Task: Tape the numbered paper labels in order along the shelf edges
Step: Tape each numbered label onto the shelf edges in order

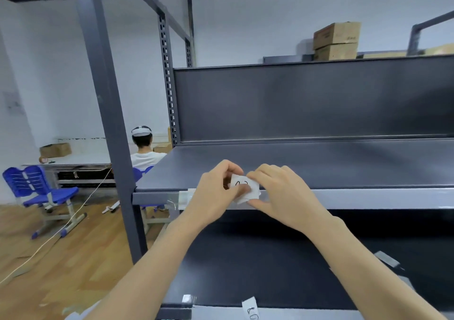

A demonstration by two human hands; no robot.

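Note:
A small stack of white paper labels (245, 188) with black handwritten marks sits between both hands, just above the grey front edge of the middle shelf (356, 198). My left hand (216, 191) pinches the stack's left side with thumb and fingers. My right hand (277, 191) grips its right side, thumb under the papers. A strip of clear tape (180, 200) hangs on the shelf edge to the left of my hands. On the lower shelf's front edge a numbered label (250, 308) is stuck, and a bit of tape (188, 298) lies left of it.
A grey upright post (115, 147) stands at the left. Beyond it are a blue chair (41, 189), a table, a seated person with a headset (143, 147) and a cable on the wooden floor. Cardboard boxes (336, 41) sit on the top shelf.

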